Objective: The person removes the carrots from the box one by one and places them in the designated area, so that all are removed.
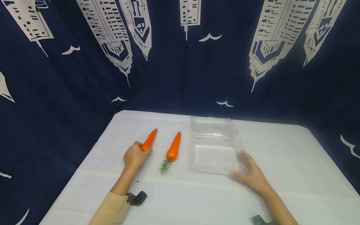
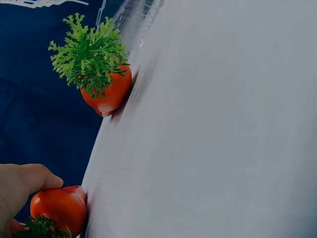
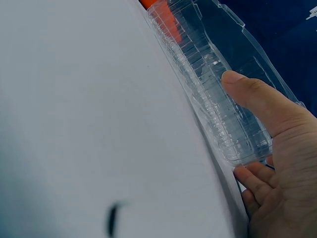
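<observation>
My left hand (image 1: 137, 155) grips an orange carrot (image 1: 149, 140) at its thick end, the tip pointing away. In the left wrist view the thumb lies on this carrot (image 2: 59, 208), its green leaves low beside the hand. A second carrot (image 1: 174, 147) with a leafy green top (image 1: 166, 165) lies to the right. A clear plastic clamshell box (image 1: 215, 171) stands with its lid (image 1: 215, 126) folded back. My right hand (image 1: 254, 175) is spread around the box's near right corner. In the right wrist view its thumb overlaps the front wall, other fingers at the end.
A white cloth (image 1: 180, 203) covers the table. Behind it hangs a dark blue curtain (image 1: 180, 81) with pale building prints. Small dark specks lie on the cloth near the front. Dark wrist mounts (image 1: 137, 198) sit on both wrists.
</observation>
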